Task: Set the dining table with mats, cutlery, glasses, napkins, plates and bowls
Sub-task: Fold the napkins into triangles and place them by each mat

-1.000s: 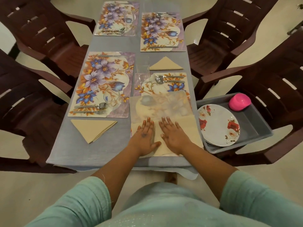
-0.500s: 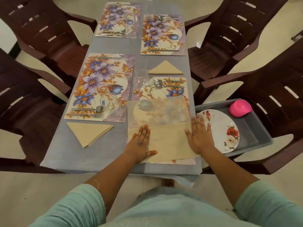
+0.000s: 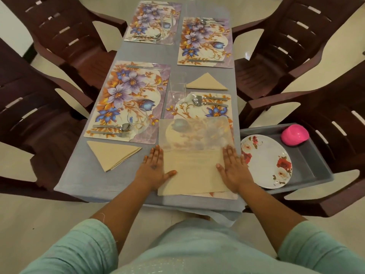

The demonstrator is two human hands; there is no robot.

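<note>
While both hands lie flat on the half-folded beige paper napkin (image 3: 194, 171) at the near right corner of the grey-clothed table (image 3: 83, 182), I'd call this about halfway. Left hand (image 3: 153, 171) and right hand (image 3: 234, 171) have straight fingers pressing its side edges, gripping nothing. All four floral mats have cutlery, glasses look out, two napkins are folded. Still to go: the rose-patterned white plates (image 3: 266, 163) and pink bowl (image 3: 295, 134), waiting in the grey tray (image 3: 316, 175) off the right edge.
</note>
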